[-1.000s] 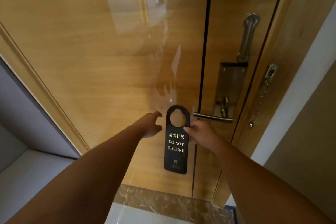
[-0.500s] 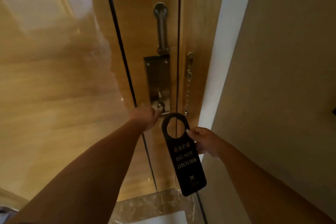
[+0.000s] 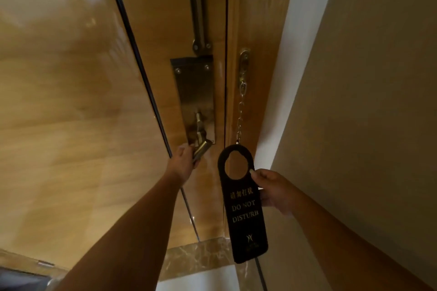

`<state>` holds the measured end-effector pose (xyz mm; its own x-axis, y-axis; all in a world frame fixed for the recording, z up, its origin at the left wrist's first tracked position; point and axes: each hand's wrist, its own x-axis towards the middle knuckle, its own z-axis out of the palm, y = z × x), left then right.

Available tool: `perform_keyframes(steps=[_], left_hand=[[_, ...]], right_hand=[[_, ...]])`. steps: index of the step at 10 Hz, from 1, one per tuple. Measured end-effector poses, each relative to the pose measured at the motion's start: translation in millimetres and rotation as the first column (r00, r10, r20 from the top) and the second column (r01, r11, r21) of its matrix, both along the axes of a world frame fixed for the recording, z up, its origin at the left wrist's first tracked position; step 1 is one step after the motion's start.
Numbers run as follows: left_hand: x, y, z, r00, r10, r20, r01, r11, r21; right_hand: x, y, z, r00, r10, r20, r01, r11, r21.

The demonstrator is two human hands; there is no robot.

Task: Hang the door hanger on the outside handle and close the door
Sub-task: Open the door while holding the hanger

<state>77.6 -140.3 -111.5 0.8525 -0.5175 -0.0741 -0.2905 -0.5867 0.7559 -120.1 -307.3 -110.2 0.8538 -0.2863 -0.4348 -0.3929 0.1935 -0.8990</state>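
The left hand (image 3: 183, 163) is wrapped around the inside lever handle (image 3: 201, 150) of the wooden door (image 3: 71, 101), fingers closed on it. The right hand (image 3: 272, 190) pinches the black door hanger (image 3: 243, 205) at its right edge, thumb on the face just below the round cut-out; the hanger hangs upright in the air, just right of the lever and in front of the door's edge, touching neither. Above the lever sit the lock plate (image 3: 197, 92) and a swing-bar guard (image 3: 196, 7); the security chain (image 3: 240, 116) dangles from the frame (unlatched, its end just above the hanger's top).

Judgement: the step in hand is opening the door to reach the outside handle; no hanging has begun. To do it well, press the lever fully down before pulling, and hold the hanger clear of the chain so the cut-out does not snag. Keep the pinch low on the loop, leaving the opening free to slip over the outer lever.
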Motion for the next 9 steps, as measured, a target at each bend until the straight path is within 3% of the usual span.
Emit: perform_keyframes(steps=[1,2,4,5,7,8,9], left_hand=[[-8,6,6,0.996,0.028,-0.090,-0.034,0.997,-0.066],[-26,16,10,1.000,-0.005,-0.029,0.005,1.000,-0.015],[-80,55,13,0.990,0.016,-0.143,-0.022,0.999,-0.040],[-109,84,19,0.997,-0.021,-0.072,0.025,0.998,0.056],[-169,155,41,0.955,-0.251,0.159,0.193,0.932,0.308],[-204,201,48,0.940,-0.266,0.212,0.192,0.930,0.315],[-242,254,54,0.928,-0.280,0.247,0.171,0.906,0.386]], right_hand=[[7,6,11,0.999,-0.015,0.043,0.014,1.000,0.028],[9,17,17,0.998,-0.010,0.060,0.007,0.999,0.039],[-11,56,36,0.992,-0.037,0.120,0.032,0.999,0.039],[-34,78,49,0.982,-0.059,0.179,0.061,0.998,-0.003],[-107,151,63,0.961,-0.104,0.258,0.112,0.994,-0.018],[-147,202,58,0.961,-0.123,0.248,0.135,0.990,-0.031],[-190,244,61,0.975,-0.035,0.221,0.059,0.993,-0.103]])
